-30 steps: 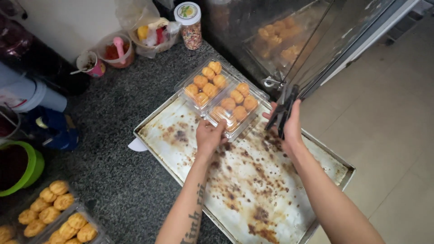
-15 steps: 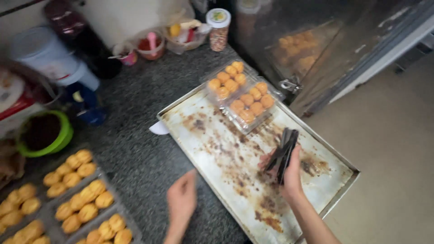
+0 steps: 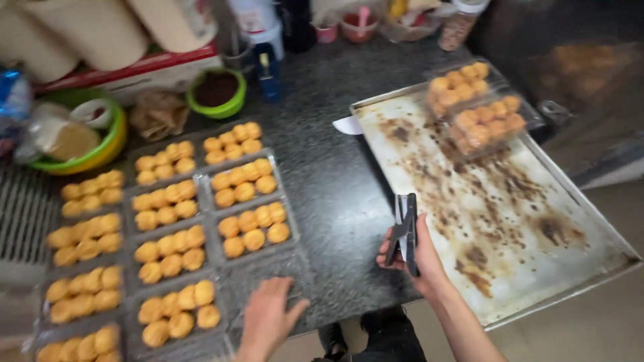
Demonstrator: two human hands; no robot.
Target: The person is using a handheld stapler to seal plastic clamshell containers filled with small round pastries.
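While I look down from the head view, my right hand [image 3: 417,258] is closed around a black stapler [image 3: 404,231], fingers wrapped about its lower body, with the tool standing nearly upright above my palm. That hand sits over the near left edge of a large metal baking tray [image 3: 537,221], whose surface is marked with brown burnt stains. Two closed clear plastic boxes of golden round pastries [image 3: 477,100] rest on the far corner of this tray, touching one another.

My left hand [image 3: 268,315] is open, fingers spread and thumb out, holding nothing. Its fingertips lie at the near edge of an empty clear plastic box [image 3: 268,271], on the dark speckled countertop [image 3: 335,167]; whether they press on it I cannot tell. Just beyond that box, several open clear trays filled with golden round pastries [image 3: 168,228] stand side by side in three columns across the counter, each tray touching its neighbours.

Further back on the left, a green bowl with smaller dishes inside [image 3: 77,134] stands by a crumpled brown paper [image 3: 159,114]. A second, smaller green bowl holding something dark [image 3: 216,90] stands just beside that paper. A white slip of paper [image 3: 349,125] lies against the tray's far left corner. Small pink cups [image 3: 359,20] and a lidded jar [image 3: 459,23] line the rear of the counter, partly blurred.
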